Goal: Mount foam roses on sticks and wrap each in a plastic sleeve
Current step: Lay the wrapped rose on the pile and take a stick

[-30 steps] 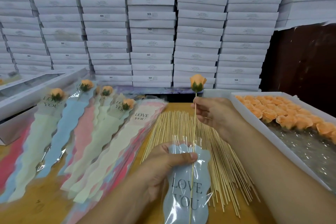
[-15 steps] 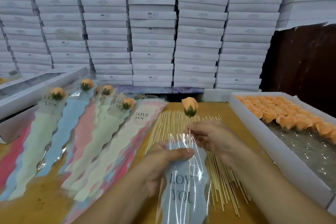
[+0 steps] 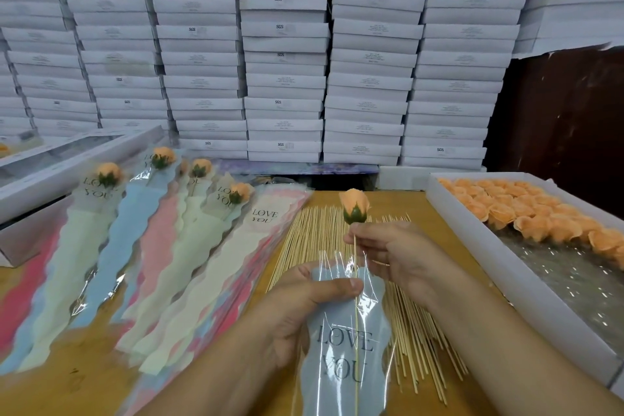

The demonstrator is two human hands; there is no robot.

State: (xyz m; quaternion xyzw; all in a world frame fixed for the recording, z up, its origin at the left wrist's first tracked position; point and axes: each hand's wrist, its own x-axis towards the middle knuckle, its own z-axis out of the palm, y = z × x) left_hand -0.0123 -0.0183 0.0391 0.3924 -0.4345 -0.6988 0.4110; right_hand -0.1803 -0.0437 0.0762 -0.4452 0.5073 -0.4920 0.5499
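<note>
Fingers (image 3: 349, 284) on "LOVE YOU" sleeve (image 3: 344, 361)

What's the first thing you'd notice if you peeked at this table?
Right in the middle, an orange foam rose on a thin stick is going into a blue "LOVE YOU" sleeve, held by the left hand while the right hand pinches the stick. At the right, a white tray holds many more roses; behind, white boxes are stacked high.

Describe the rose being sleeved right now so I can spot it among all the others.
Start at the wooden table and its fan of bare sticks. Above them the right hand pinches one stick topped by an orange rose, while the left hand holds a blue LOVE YOU sleeve. It alone stands upright, head outside its sleeve.
</note>
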